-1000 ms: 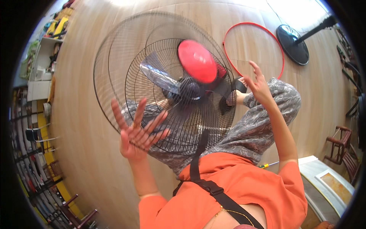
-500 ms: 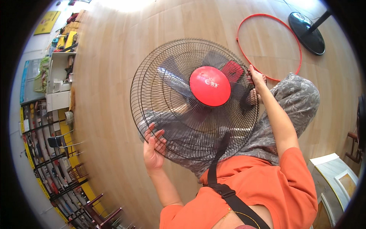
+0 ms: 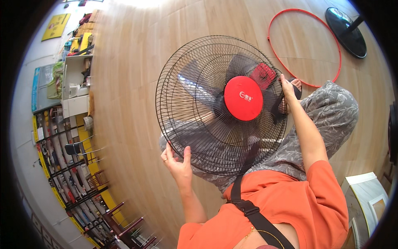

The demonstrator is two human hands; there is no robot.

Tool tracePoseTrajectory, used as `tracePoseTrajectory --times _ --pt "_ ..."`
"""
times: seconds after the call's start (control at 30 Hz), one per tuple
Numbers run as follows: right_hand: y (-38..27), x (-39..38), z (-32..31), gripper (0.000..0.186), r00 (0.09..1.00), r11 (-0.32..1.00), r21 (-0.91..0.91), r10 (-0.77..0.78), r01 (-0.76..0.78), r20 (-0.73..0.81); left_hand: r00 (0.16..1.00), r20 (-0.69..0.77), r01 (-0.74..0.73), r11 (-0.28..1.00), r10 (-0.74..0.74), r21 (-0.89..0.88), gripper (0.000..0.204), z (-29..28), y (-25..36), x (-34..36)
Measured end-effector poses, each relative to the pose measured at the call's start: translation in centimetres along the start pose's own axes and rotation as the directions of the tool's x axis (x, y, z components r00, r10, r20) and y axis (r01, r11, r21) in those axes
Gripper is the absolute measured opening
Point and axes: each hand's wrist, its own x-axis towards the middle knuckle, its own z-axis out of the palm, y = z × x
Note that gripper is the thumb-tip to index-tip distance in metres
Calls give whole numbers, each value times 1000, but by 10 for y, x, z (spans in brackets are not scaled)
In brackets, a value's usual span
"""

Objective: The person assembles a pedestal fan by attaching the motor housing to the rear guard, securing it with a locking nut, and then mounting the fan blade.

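Note:
A large round fan head (image 3: 195, 137) with a black wire cage is tilted in front of me above my lap. A red disc (image 3: 243, 98) sits at the middle of its front, and dark blades (image 3: 195, 83) show through the wires. My left hand (image 3: 178, 167) grips the lower left rim, thumb towards the front and fingers at the outer edge. On the right side, my right hand (image 3: 287, 89) is closed round the rim, its fingers partly hidden. Behind the wires at upper right, a red part (image 3: 263, 75) is visible; its kind is unclear.
On the wooden floor at upper right lies a thin red ring (image 3: 270, 39), beside a round black stand base (image 3: 344, 35) with a pole. Shelves of goods (image 3: 68, 166) and a chair (image 3: 74, 148) line the left. Pale panels (image 3: 367, 195) stand at lower right.
The fan head has shifted slightly right in view, as has the whole surrounding scene. My left hand, its fingers loosely spread at the rim before, now pinches the rim with the thumb raised.

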Motion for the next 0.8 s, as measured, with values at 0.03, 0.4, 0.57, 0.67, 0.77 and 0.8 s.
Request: tracePoseTrajectory --times 0.03,0.4,0.57,0.67,0.77,0.8 --pt "0 -2 -3 57 999 996 78 31 -34 42 1000 -5 -9 1000 9 0 57 1 1 1" --pt "-5 -10 -6 59 997 976 -212 -25 41 77 997 53 75 831 -55 -551 63 23 -14 3" --pt "-5 -3 -10 54 997 977 -212 14 3 75 966 206 256 667 -155 -700 66 20 0 5" --pt "-22 -14 -9 51 951 971 -61 239 -231 195 938 258 348 605 -233 -716 67 15 -2 7" --pt "-31 -20 -7 41 963 968 115 202 -225 180 932 272 362 599 -238 -714 65 16 -13 10" --pt "-33 -19 -7 41 971 977 112 159 -180 176 932 277 363 597 -236 -715 63 17 -17 12"
